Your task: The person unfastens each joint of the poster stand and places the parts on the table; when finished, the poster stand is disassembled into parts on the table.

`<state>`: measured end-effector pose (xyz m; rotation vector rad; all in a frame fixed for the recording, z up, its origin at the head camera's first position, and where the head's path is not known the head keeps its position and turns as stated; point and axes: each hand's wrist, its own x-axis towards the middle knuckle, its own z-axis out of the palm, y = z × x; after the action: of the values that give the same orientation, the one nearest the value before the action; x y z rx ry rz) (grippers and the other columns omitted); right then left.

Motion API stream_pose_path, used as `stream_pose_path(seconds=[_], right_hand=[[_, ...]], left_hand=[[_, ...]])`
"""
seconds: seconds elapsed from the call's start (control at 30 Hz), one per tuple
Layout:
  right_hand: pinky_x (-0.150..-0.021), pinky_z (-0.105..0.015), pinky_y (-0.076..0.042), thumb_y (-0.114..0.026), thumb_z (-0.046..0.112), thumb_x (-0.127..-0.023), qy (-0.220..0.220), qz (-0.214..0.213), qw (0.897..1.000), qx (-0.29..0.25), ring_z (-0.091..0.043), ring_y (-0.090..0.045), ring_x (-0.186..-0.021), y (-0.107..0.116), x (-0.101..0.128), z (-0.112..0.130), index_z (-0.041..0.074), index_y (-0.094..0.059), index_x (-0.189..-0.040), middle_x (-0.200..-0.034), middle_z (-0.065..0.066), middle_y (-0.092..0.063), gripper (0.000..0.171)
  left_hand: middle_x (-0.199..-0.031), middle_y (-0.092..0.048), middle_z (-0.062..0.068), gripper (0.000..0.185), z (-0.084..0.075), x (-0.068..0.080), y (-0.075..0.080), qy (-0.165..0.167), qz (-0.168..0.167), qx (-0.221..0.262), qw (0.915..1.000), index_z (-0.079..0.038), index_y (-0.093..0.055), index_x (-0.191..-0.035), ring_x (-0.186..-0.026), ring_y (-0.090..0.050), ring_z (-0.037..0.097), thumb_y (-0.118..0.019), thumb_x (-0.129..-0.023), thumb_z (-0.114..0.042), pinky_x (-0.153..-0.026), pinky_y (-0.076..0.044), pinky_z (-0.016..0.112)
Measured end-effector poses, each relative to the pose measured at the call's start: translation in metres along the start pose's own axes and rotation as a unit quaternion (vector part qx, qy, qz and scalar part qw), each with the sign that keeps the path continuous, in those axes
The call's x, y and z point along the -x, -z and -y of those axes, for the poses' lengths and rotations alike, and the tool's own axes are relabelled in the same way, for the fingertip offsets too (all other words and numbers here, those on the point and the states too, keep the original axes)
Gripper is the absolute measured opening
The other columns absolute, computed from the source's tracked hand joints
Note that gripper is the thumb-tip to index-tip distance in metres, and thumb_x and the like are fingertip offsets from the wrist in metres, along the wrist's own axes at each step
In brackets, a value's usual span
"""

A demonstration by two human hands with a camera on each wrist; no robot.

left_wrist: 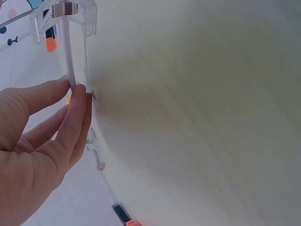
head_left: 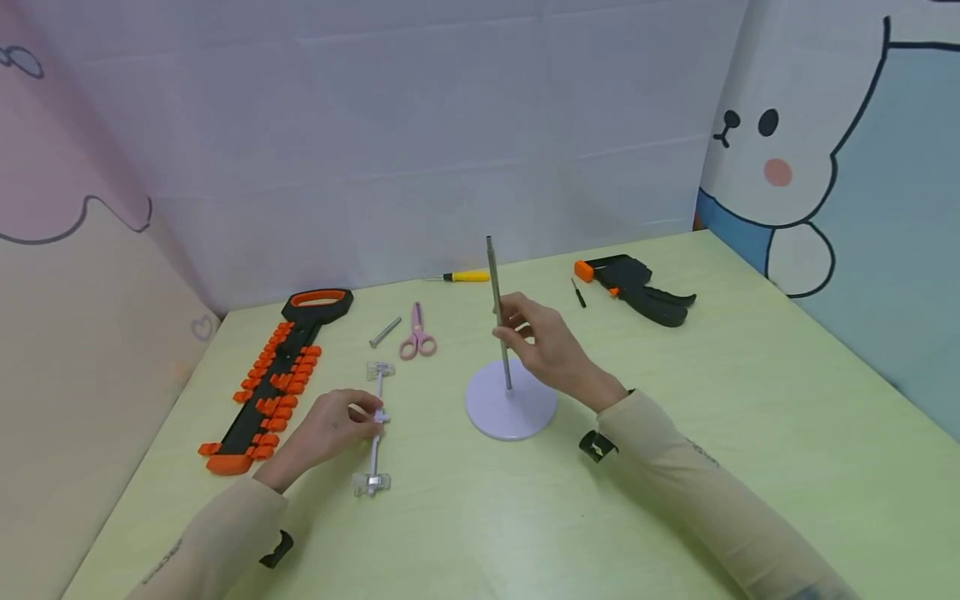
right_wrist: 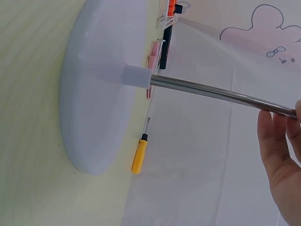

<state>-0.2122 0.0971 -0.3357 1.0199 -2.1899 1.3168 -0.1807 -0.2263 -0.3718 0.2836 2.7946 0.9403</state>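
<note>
Right hand (head_left: 542, 343): forearm comes in from the lower right, wrist raised off the desk (head_left: 750, 375). Fingers (head_left: 510, 321) and thumb pinch the metal rod (head_left: 497, 310) about midway up. The rod stands nearly upright in the round white base (head_left: 510, 410), which lies flat on the desk.

Left hand (head_left: 330, 429): forearm enters from the lower left, to the left of the base. Thumb and fingertips (left_wrist: 77, 101) pinch the middle of a thin white bar (head_left: 377, 417) that carries a clear clip at each end; in the head view the bar lies on the desk, lengthwise away from the person.

Other items, placed from the base:
- pink scissors (head_left: 416, 337) and a short metal bolt (head_left: 385, 332), beyond it to the left;
- yellow-handled screwdriver (head_left: 465, 276), beyond it near the backdrop;
- black and orange socket rack (head_left: 273, 375), far left;
- black and orange clamp (head_left: 637, 287), beyond to the right, a small dark tool (head_left: 578, 292) just beside it.

View notes: the right wrist view alone shows the short white collar (right_wrist: 136, 76) where the rod meets the base, with the screwdriver behind the base's rim. The left wrist view alone shows one clear clip (left_wrist: 63, 19) with its metal band up close. Only the head view shows both hands and the full layout.
</note>
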Motion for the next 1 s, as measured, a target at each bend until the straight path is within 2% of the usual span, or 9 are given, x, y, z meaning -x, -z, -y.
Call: stream_pose_path(seconds=[0.17,0.23,0.33,0.43,0.5,0.6,0.73,0.9,1.0], right_hand=[[-0.067,-0.033,-0.054,-0.062,0.002,-0.09,0.001,0.0,1.0,-0.001,-0.019,-0.062,-0.081,0.0,0.001,0.001,0.004,-0.051,-0.11,-0.093,-0.008,-0.061,0.022],[-0.067,-0.033,-0.054,-0.062,0.002,-0.09,0.002,-0.001,1.0,-0.001,-0.019,-0.062,-0.081,0.0,0.001,0.0,0.004,-0.051,-0.11,-0.093,-0.008,-0.061,0.022],[-0.067,-0.033,-0.054,-0.062,0.002,-0.09,0.003,-0.001,1.0,0.002,-0.019,-0.062,-0.081,0.001,0.001,0.0,0.005,-0.051,-0.11,-0.093,-0.008,-0.061,0.022],[-0.067,-0.032,-0.054,-0.062,0.002,-0.09,0.004,0.0,1.0,0.006,-0.018,-0.062,-0.081,0.001,0.001,-0.001,0.005,-0.051,-0.11,-0.093,-0.007,-0.061,0.022],[-0.067,-0.031,-0.054,-0.061,0.002,-0.091,0.005,0.001,1.0,0.008,-0.018,-0.062,-0.08,0.001,0.001,-0.001,0.005,-0.051,-0.11,-0.093,-0.007,-0.061,0.022],[-0.067,-0.03,-0.053,-0.061,0.002,-0.091,0.005,0.002,1.0,0.011,-0.018,-0.062,-0.08,0.001,0.0,-0.001,0.005,-0.051,-0.11,-0.092,-0.008,-0.061,0.022],[-0.067,-0.032,-0.054,-0.061,0.002,-0.091,0.004,0.002,1.0,0.011,-0.018,-0.062,-0.08,0.001,0.001,0.001,0.004,-0.052,-0.11,-0.092,-0.008,-0.061,0.022],[-0.067,-0.03,-0.053,-0.061,0.002,-0.091,0.001,0.004,1.0,0.009,-0.018,-0.062,-0.08,0.0,0.001,0.001,0.005,-0.052,-0.11,-0.091,-0.007,-0.062,0.021],[-0.068,-0.029,-0.053,-0.061,0.003,-0.091,-0.004,0.007,1.0,0.009,-0.017,-0.062,-0.081,0.0,0.001,0.0,0.005,-0.052,-0.11,-0.091,-0.006,-0.061,0.021]], left_hand=[[-0.1,-0.065,0.005,0.029,0.0,-0.001,0.0,0.002,0.001,0.001,1.0,-0.002,-0.067,-0.108,-0.085,-0.062,0.02,-0.073,-0.081,-0.008,-0.069,-0.053,0.032],[-0.101,-0.064,0.007,0.029,-0.001,0.0,0.001,-0.008,-0.005,0.0,1.0,-0.001,-0.066,-0.109,-0.086,-0.062,0.021,-0.072,-0.082,-0.008,-0.069,-0.053,0.032],[-0.103,-0.063,0.01,0.028,-0.004,0.001,0.002,-0.049,-0.024,-0.007,0.9985,0.0,-0.066,-0.109,-0.088,-0.063,0.022,-0.071,-0.084,-0.008,-0.068,-0.054,0.031],[-0.105,-0.062,0.013,0.027,-0.013,0.0,0.002,-0.11,-0.038,-0.011,0.9931,0.002,-0.066,-0.11,-0.09,-0.062,0.023,-0.069,-0.085,-0.008,-0.072,-0.054,0.032],[-0.106,-0.062,0.013,0.027,-0.02,-0.001,0.001,-0.144,-0.035,-0.012,0.9889,0.002,-0.065,-0.111,-0.091,-0.062,0.024,-0.069,-0.086,-0.009,-0.075,-0.054,0.033],[-0.107,-0.062,0.012,0.029,-0.033,-0.004,-0.002,-0.175,-0.015,-0.014,0.9843,0.0,-0.065,-0.113,-0.094,-0.06,0.026,-0.069,-0.087,-0.014,-0.079,-0.053,0.038],[-0.11,-0.062,0.01,0.032,-0.048,-0.01,-0.007,-0.193,0.005,-0.029,0.9807,-0.004,-0.065,-0.114,-0.099,-0.058,0.03,-0.07,-0.087,-0.02,-0.083,-0.05,0.044],[-0.113,-0.063,0.006,0.033,-0.063,-0.016,-0.012,-0.202,0.009,-0.047,0.9781,-0.009,-0.066,-0.114,-0.102,-0.058,0.03,-0.072,-0.085,-0.024,-0.085,-0.049,0.046],[-0.117,-0.06,0.003,0.035,-0.072,-0.019,-0.016,-0.192,0.013,-0.059,0.9795,-0.01,-0.066,-0.115,-0.104,-0.058,0.029,-0.073,-0.084,-0.026,-0.083,-0.05,0.043]])
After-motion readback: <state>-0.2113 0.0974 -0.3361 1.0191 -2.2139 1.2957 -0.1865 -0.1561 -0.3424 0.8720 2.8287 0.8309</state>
